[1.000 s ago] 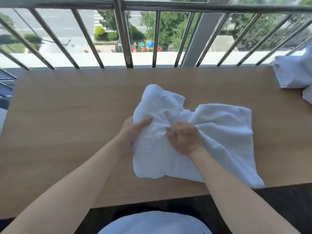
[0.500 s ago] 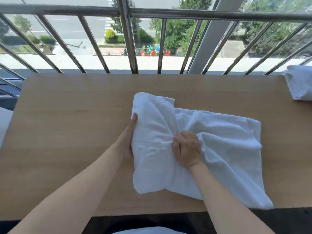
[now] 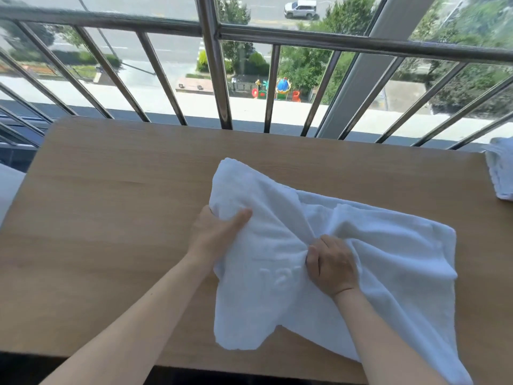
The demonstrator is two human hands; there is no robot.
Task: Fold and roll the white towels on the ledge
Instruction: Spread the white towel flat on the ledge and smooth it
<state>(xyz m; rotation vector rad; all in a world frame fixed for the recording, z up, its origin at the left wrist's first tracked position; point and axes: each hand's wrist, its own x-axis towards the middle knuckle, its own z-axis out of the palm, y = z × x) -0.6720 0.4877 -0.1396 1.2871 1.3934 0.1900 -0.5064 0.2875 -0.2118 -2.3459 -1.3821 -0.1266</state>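
Observation:
A white towel [image 3: 394,262] lies crumpled on the wooden ledge [image 3: 111,218], its near right corner hanging over the front edge. My left hand [image 3: 213,232] grips the towel's left edge, thumb on top and fingers hidden under the cloth. My right hand [image 3: 330,262] is curled into the middle of the towel, bunching the cloth into folds that fan out from it. Faint raised lettering shows on the cloth between my hands.
More white towels [image 3: 501,168] sit at the ledge's far right edge. A metal railing [image 3: 213,79] runs along the back of the ledge, with a street far below. Something white [image 3: 8,187] shows past the ledge's left end.
My left hand went from lying flat along the towel's edge to gripping it. My right hand has gathered more cloth in the middle. The camera tilted up.

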